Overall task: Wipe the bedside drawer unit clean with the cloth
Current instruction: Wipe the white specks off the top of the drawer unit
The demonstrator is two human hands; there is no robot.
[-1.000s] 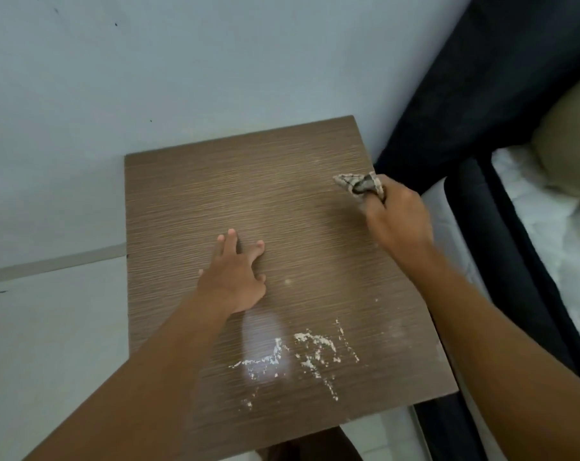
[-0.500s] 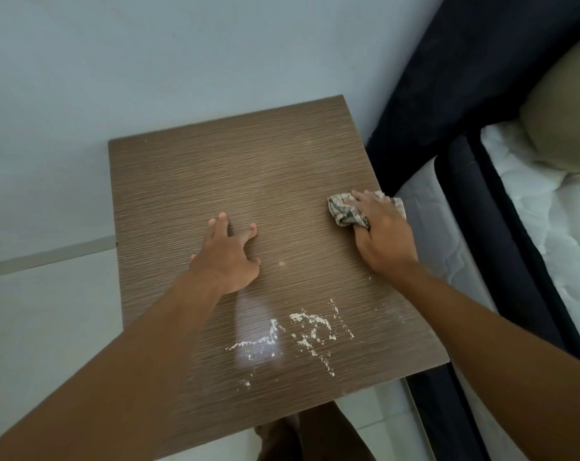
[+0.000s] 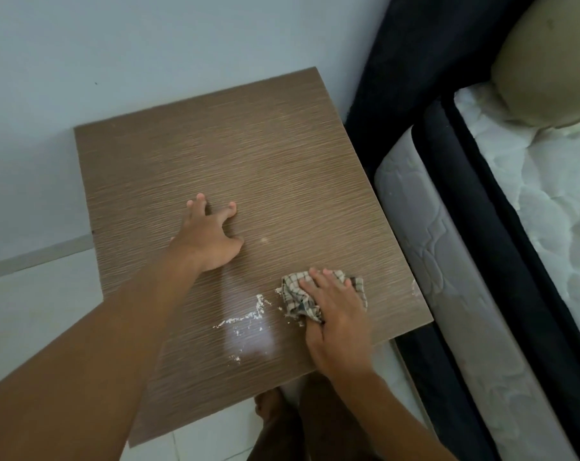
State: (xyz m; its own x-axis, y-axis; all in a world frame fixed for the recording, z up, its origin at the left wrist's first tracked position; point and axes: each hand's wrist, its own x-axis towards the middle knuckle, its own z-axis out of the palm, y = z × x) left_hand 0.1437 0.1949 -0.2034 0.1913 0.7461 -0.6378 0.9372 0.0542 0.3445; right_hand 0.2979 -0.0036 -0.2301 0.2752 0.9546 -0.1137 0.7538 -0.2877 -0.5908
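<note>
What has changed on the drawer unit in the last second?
The right hand drew the cloth from the far right edge of the drawer unit top toward the near edge. It now presses the cloth on the right part of the white powder. The left hand stayed spread on the top.

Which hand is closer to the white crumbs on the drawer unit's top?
Right. The right hand presses the cloth down at the right edge of the white crumbs. The left hand rests flat on the drawer unit farther back, clear of them.
</note>
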